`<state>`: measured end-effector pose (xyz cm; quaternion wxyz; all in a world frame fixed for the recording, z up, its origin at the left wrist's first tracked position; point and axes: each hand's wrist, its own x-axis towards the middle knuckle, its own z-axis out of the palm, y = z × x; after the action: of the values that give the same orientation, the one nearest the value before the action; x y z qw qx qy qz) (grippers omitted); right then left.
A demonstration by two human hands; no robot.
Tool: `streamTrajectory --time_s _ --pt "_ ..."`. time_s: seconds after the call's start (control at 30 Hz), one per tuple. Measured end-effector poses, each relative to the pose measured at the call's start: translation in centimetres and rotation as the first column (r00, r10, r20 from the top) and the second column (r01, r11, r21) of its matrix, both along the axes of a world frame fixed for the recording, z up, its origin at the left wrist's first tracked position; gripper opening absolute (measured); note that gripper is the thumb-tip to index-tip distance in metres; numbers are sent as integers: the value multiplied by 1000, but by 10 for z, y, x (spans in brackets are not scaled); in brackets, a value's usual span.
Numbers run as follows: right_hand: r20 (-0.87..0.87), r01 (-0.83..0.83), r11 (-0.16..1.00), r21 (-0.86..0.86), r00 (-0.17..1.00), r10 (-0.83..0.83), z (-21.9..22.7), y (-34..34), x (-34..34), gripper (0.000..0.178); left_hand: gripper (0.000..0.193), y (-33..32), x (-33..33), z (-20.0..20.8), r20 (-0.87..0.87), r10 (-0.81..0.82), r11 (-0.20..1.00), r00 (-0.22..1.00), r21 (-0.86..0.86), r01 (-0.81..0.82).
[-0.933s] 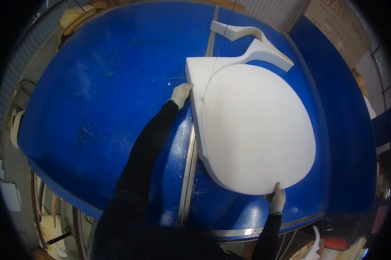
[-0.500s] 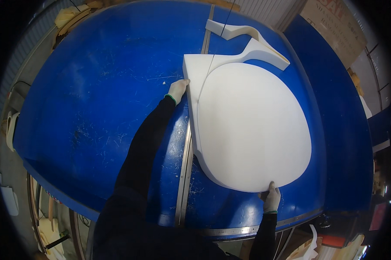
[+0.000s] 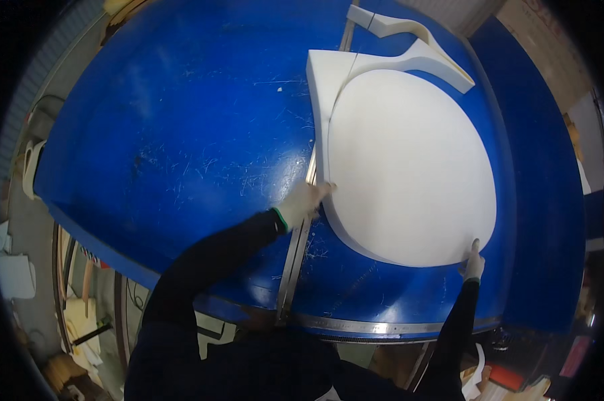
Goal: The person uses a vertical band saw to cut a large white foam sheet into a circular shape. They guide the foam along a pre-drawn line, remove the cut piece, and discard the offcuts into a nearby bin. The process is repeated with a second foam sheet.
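Note:
A large white rounded foam block [image 3: 412, 167] lies flat over the right part of the blue table. Along its left and far sides runs a white foam offcut [image 3: 325, 83], set apart from the block by a thin dark cut line. My gloved left hand [image 3: 305, 200] is at the block's lower left edge, fingertips on its rim and palm over the metal rail. At the near right edge, my gloved right hand [image 3: 474, 262] grips the block, thumb on top and fingers down its side, partly hidden.
The blue table [image 3: 202, 134] is scratched. A metal rail [image 3: 294, 267] crosses it lengthwise, and a metal strip [image 3: 382, 327] lines its near edge. A curved foam strip [image 3: 409, 27] lies beyond the block. A blue panel [image 3: 536, 180] stands at the right.
My left hand has slid from the offcut's left side down to the block's lower left edge. My right hand has shifted right along the near edge. The view has shifted too.

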<state>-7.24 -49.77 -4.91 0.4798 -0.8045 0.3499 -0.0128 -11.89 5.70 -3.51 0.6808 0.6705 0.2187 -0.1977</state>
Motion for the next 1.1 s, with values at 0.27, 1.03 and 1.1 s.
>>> streamTrajectory --time_s 0.27,1.03,1.1 --pt "149 -17 973 229 989 -17 -44 -28 46 57 43 -58 -43 -2 -134 87 951 987 -283 -122" --pt "121 7 971 239 992 -37 -51 -37 24 41 34 -55 -44 -7 -96 123 976 988 -168 -138" --pt "133 -20 969 246 991 -13 -51 -30 22 41 32 -51 -42 -16 -107 146 973 983 -162 -162"
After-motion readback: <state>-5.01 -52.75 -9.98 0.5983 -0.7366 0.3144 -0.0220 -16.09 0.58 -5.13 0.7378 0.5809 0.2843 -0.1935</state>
